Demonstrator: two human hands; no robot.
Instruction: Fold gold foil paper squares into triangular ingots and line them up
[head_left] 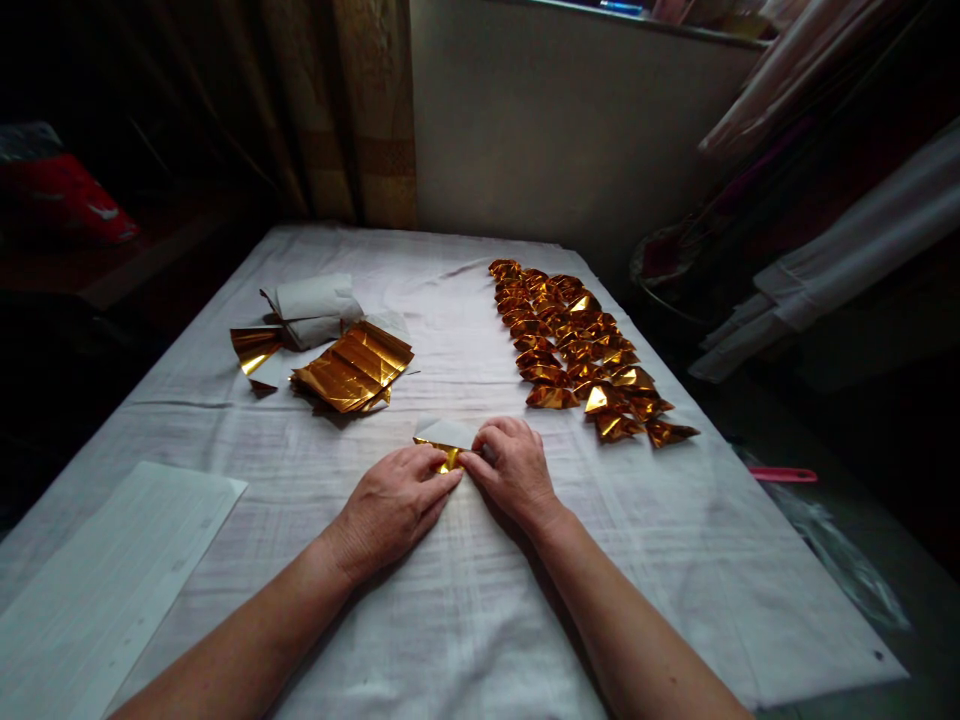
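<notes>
In the middle of the white-covered table, a sheet of gold foil paper [444, 433] lies partly folded, its pale back facing up along the far side and a gold strip showing nearer me. My left hand [394, 497] presses its fingers and thumb on the near left part of the sheet. On the right end, my right hand [517, 468] has its fingers curled and its thumb against the foil. The thumbs nearly meet at the near edge. Beyond my left hand is a stack of creased gold foil sheets [352, 365].
Rows of folded gold foil ingots [574, 340] stand at the right of the table [480, 640]. Rolled pale-backed sheets [311, 298] lie behind the stack. A white paper sheet [120, 580] is at the near left. Curtain [360, 120] and wall [555, 130] bound the far side; clothes [832, 260] hang right.
</notes>
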